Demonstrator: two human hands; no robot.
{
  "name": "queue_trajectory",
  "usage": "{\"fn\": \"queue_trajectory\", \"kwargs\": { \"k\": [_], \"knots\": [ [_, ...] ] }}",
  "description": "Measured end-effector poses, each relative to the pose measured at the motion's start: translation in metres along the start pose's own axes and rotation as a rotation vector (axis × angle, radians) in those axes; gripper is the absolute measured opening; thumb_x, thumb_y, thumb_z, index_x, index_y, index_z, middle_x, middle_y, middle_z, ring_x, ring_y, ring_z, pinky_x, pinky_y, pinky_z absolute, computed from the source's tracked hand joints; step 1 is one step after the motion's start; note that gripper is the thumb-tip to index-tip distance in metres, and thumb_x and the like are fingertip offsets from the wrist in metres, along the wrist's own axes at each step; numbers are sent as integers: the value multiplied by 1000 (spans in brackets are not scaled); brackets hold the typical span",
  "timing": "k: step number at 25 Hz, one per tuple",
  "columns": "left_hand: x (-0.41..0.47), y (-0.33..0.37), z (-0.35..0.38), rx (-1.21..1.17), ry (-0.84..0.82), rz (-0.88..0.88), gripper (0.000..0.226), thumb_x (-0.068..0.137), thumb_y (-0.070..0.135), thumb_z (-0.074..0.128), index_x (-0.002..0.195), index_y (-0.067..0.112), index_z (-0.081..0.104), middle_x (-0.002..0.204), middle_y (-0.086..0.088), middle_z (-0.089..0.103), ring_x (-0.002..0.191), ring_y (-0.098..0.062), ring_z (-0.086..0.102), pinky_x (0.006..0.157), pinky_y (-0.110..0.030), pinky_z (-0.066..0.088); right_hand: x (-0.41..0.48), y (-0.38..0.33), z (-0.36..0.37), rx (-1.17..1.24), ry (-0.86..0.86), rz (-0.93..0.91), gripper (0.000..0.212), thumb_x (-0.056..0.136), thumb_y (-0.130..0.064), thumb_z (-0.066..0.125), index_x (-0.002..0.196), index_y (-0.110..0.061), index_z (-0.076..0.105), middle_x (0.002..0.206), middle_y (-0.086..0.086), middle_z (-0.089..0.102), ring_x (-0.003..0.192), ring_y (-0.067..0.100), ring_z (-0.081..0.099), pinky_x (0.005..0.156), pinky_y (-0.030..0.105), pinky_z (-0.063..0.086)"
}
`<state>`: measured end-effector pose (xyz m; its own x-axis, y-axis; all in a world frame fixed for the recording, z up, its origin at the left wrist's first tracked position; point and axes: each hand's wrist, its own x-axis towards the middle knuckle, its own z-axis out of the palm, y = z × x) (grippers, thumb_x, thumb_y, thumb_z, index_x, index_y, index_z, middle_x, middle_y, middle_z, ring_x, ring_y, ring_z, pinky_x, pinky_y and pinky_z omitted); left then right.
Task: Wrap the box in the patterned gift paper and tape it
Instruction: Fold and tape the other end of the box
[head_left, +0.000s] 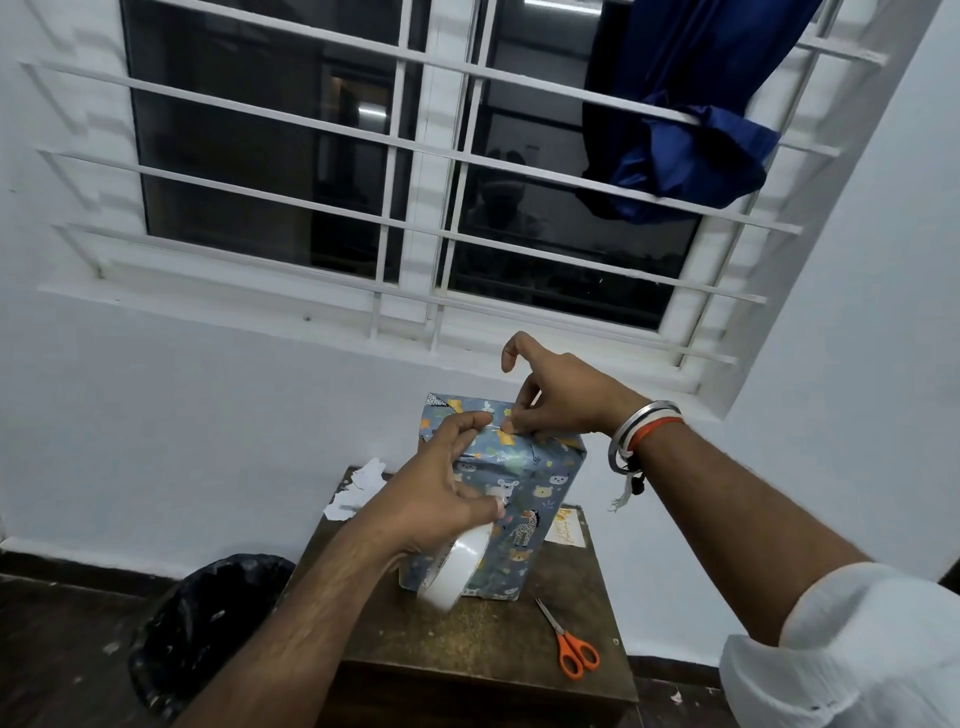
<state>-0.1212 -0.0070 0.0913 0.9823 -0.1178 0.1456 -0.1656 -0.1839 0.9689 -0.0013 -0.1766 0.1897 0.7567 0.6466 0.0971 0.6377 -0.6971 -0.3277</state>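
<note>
A tall box (524, 499) covered in blue gift paper with animal prints stands upright on a small brown table (488, 634). My left hand (447, 483) is in front of the box's upper edge; its thumb and forefinger pinch a short strip of clear tape, while a white tape roll (457, 566) hangs from its lower fingers. My right hand (556, 395) is at the top of the box and pinches the other end of the tape strip against the paper's fold. The forefinger of that hand is raised and hooked.
Orange-handled scissors (569, 647) lie on the table's right front part. Torn white paper scraps (358, 491) hang over the back left corner. A black-lined bin (208, 623) stands on the floor to the left. A barred window (415, 171) and white wall are behind.
</note>
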Motion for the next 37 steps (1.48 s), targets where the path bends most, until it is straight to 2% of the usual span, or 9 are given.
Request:
{"fn": "queue_trajectory", "kwargs": {
  "k": [6,10,15,17,19,24,27,30,37],
  "knots": [
    [2,-6,1,-33,-4,9,88,80,2,83,142,45,38,166,8,25,85,-27,78,98,-49,56,0,11,5,-13,91,124,30,81,-36,86,103,-25,68,96,-4,71,66,10,67,56,16,47],
    [6,-6,1,-119,-14,38,84,76,-1,83,130,50,44,163,7,34,92,-31,77,99,-56,55,-4,15,18,89,212,155,17,92,-26,76,108,-23,70,104,3,72,72,20,73,75,36,62],
    [-16,-5,1,-310,105,87,68,81,-12,76,128,30,50,148,6,54,96,-33,76,96,-59,55,-9,8,9,-90,-64,103,68,90,-61,67,148,-29,53,146,-1,58,126,21,58,104,34,44],
    [-32,-10,0,-371,178,90,62,82,-12,75,125,27,52,143,13,60,97,-36,75,98,-63,53,-16,0,5,-245,-203,48,98,75,-67,79,155,-24,42,147,-3,57,125,20,59,104,33,44],
    [-45,-16,-1,-403,229,97,57,83,-10,75,123,24,52,142,15,61,97,-36,75,99,-62,53,-23,-2,12,-303,-148,-43,88,69,-61,87,142,-22,54,128,-3,68,109,20,66,92,32,52],
    [-69,-36,-11,-465,372,71,69,65,0,88,121,26,57,134,5,67,103,-31,74,93,-50,57,-58,21,14,8,150,75,55,71,-58,86,114,-26,71,98,-8,76,84,13,71,76,33,58],
    [-75,-62,-15,-543,468,44,68,74,-15,78,123,26,58,132,-4,66,101,-28,73,83,-45,61,-85,60,39,602,214,290,48,75,-49,87,108,-16,78,94,5,80,82,21,76,69,31,58],
    [-80,-86,-8,-575,475,-9,66,78,-17,72,128,25,57,125,-5,70,105,-27,72,74,-35,63,-103,93,92,950,201,568,71,66,-54,89,108,3,76,99,22,77,82,32,73,73,35,54],
    [-74,-137,-6,-519,416,-143,73,72,-16,80,131,22,56,126,0,71,109,-23,73,73,-34,63,-110,125,182,1241,111,769,60,74,-43,84,118,-4,73,108,19,77,99,38,75,91,49,60]
  ]
}}
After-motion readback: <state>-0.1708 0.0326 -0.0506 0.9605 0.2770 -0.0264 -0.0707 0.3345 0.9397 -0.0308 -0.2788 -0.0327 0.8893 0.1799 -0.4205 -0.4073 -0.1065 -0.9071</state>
